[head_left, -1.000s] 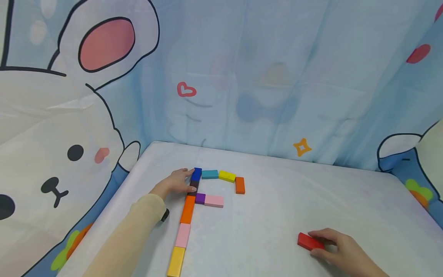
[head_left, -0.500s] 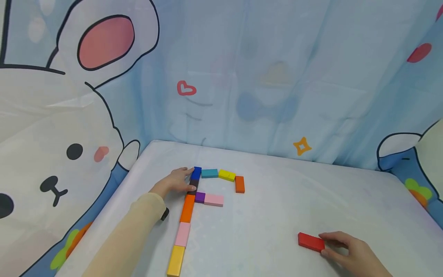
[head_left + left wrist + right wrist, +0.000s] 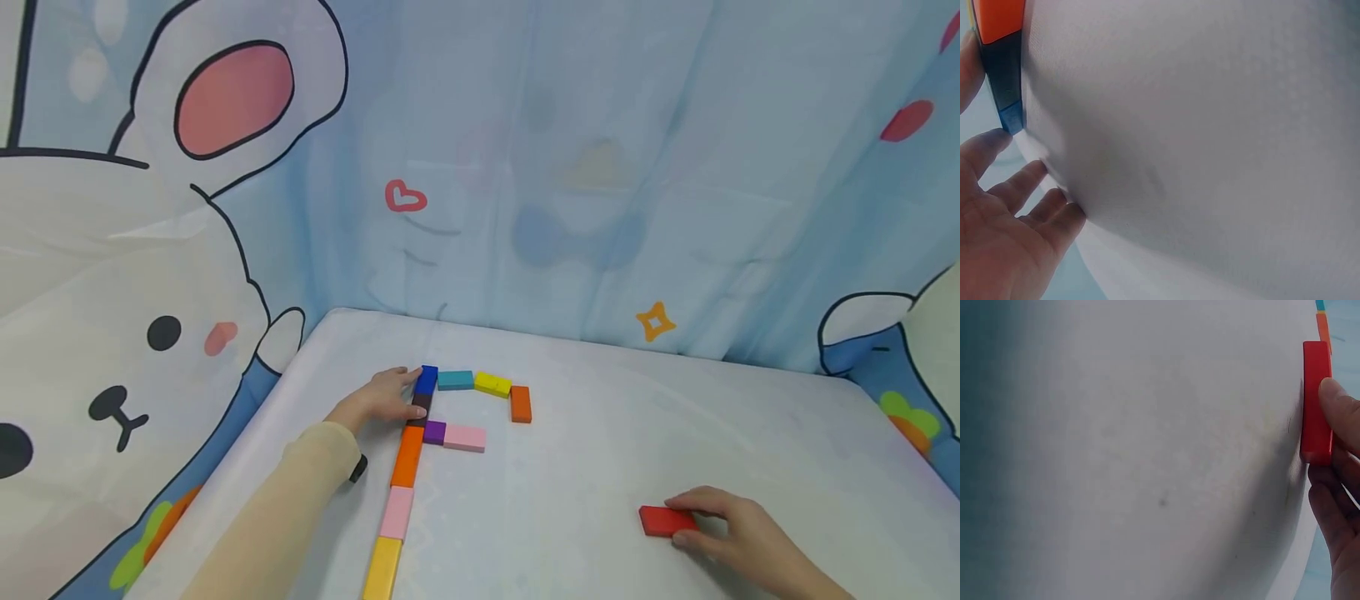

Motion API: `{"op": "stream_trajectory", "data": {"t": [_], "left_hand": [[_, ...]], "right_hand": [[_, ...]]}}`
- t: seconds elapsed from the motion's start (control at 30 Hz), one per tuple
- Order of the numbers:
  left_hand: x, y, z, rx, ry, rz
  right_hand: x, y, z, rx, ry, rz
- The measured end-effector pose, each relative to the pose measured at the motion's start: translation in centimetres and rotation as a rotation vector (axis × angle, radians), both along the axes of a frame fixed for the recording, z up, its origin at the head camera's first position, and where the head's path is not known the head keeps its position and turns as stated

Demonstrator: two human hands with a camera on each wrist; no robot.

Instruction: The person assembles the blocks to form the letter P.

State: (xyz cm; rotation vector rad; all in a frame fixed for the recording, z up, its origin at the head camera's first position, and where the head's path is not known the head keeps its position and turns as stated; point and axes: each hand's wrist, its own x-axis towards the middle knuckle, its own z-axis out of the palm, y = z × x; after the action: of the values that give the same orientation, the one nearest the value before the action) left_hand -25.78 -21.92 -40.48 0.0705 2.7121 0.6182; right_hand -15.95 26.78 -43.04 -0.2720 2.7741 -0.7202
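My left hand rests at the top of a line of wooden blocks. In the left wrist view its index finger touches the end of the blue block and its thumb lies along the black block; the other fingers are spread on the cloth. Below these run an orange block, a pink block and a yellow block. On the right, my right hand pinches a red block between thumb and fingers, low at the white tabletop. The right wrist view shows the thumb on the red block's side.
From the blue block a row runs right: a teal block, a yellow block and an orange block turned downward. Lower, a purple block and a pink block branch off. A patterned curtain hangs behind the table.
My right hand first shifted right to the red block's end, then came back left and grips further along it. The red block has turned slightly. The left hand stays in place.
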Motion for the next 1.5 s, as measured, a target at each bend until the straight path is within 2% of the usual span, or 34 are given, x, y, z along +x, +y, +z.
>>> {"op": "stream_trajectory", "data": {"t": [0.3, 0.5, 0.8, 1.33, 1.5], "left_hand": [[-0.2, 0.1, 0.1, -0.008, 0.01, -0.003], [-0.3, 0.0, 0.1, -0.016, 0.013, -0.004], [-0.2, -0.2, -0.3, -0.012, 0.01, -0.003], [-0.2, 0.1, -0.2, -0.009, 0.007, -0.006], [-0.3, 0.2, -0.2, -0.014, 0.004, -0.007]], "right_hand": [[-1.5, -0.4, 0.2, -0.04, 0.016, 0.096], [-2.8, -2.0, 0.1, -0.126, 0.0, 0.138], [-4.0, -4.7, -0.1, -0.214, -0.004, 0.201], [-5.8, -9.4, -0.1, -0.215, -0.022, 0.193], [-6.2, -10.6, 0.1, -0.215, -0.013, 0.224]]}}
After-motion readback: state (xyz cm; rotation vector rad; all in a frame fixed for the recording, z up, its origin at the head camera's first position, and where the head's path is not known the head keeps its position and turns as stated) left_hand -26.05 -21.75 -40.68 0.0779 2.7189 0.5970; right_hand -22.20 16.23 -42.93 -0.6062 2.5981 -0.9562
